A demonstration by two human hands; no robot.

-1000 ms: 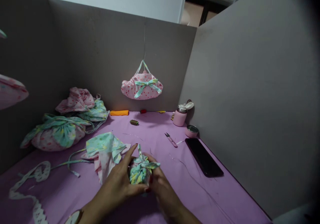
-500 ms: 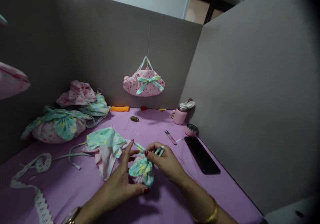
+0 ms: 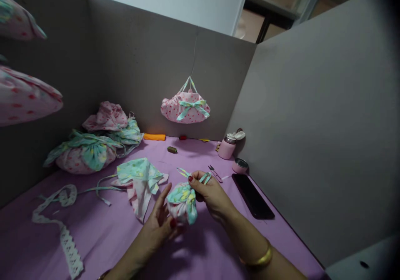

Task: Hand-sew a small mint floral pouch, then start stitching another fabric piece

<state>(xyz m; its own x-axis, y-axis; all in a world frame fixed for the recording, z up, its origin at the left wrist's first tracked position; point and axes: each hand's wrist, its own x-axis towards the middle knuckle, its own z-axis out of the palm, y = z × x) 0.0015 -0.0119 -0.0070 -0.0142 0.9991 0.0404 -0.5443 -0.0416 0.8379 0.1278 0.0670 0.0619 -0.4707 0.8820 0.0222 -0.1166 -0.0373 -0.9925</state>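
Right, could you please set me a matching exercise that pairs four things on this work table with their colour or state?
Things:
1. small pouch
2. phone
3. lace strip
4. bottle

Descriptions:
A. white, lying in loops
B. pink, standing upright
C. black, lying flat
D. teal-patterned, held by the left hand and the right hand

Pairs: 1-D, 2-C, 3-A, 4-B

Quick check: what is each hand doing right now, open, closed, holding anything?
Left hand: loosely closed around the small fabric pouch, thumb against its base.
Right hand: closed, fingers pinching the pouch's ribbon tie.
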